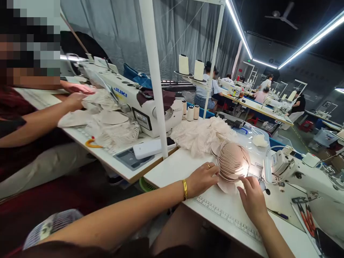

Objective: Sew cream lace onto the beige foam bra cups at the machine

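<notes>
Stack of beige cup-shaped pieces (232, 159) sits on the white tabletop (178, 166), directly ahead of the person and between the fingertips of both hands. The pieces nest in a leaning, fanned pile, their edges showing as close curved layers; one piece juts out at the bottom, toward the person.

Left hand (203, 179): at the stack's left side, fingers bent and close together, tips at the edges of the lower layers. Narrow posture; cannot tell whether an edge is pinched. Gold bracelet (185, 190) on the wrist.

Right hand (251, 197): at the stack's lower right, fingers curved, thumb slightly apart from the index finger. Small gap; cannot tell whether a piece is gripped. The index fingertip lies at the stack's lower edge.

Surroundings: heap of pale lace fabric (201, 134) just behind and to the left of the stack. Sewing machine (295, 172) to the right, its lamp light falling on the stack's right side. Orange-handled tool (306, 216) near the tabletop's right end. Printed ruler strip (225, 216) along the near edge, below the hands.
</notes>
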Demonstrator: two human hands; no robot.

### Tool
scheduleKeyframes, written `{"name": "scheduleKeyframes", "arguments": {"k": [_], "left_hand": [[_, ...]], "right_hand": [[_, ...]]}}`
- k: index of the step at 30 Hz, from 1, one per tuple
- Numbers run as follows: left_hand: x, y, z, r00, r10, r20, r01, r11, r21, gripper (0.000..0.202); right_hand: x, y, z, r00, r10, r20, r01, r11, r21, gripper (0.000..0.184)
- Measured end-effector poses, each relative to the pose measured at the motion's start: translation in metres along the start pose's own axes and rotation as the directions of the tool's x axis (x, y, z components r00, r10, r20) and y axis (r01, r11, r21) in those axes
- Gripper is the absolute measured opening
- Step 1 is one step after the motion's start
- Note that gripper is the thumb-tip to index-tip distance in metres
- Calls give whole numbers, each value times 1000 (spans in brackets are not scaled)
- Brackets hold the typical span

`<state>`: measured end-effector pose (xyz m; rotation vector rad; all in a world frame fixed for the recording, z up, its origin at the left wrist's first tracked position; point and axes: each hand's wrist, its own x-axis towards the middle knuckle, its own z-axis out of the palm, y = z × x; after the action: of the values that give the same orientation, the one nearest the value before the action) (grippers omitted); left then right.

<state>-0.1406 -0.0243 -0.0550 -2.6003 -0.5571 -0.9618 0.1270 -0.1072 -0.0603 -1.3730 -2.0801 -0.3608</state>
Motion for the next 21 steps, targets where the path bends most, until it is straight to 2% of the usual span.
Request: {"name": "scheduleKeyframes", "arguments": {"k": [2, 6, 12, 16, 18, 21], "left_hand": [[0, -7, 3, 1000, 6, -29, -6, 1000, -25, 19], [3, -26, -1, 998, -22, -57, 17, 996, -88, 13], [9, -42, 6, 996, 84, 2, -83, 989, -125, 19], [10, -49, 14, 998, 42, 44, -35, 990, -134, 14], [13, -55, 14, 995, -28, 91, 41, 988, -149, 12], [24, -63, 10, 962, -127, 242, 168, 973, -157, 34]], "right_hand": [[4, 3, 4, 1000, 21, 19, -20, 999, -33, 29], [8, 4, 7, 998, 60, 8, -60, 996, -66, 15], [16, 11, 10, 999, 9, 38, -7, 999, -40, 18], [28, 19, 12, 997, 11, 74, -9, 1000, -23, 14], [35, 22, 14, 996, 28, 85, -26, 999, -20, 28], [45, 26, 17, 994, 32, 101, -31, 999, -12, 50]]}}
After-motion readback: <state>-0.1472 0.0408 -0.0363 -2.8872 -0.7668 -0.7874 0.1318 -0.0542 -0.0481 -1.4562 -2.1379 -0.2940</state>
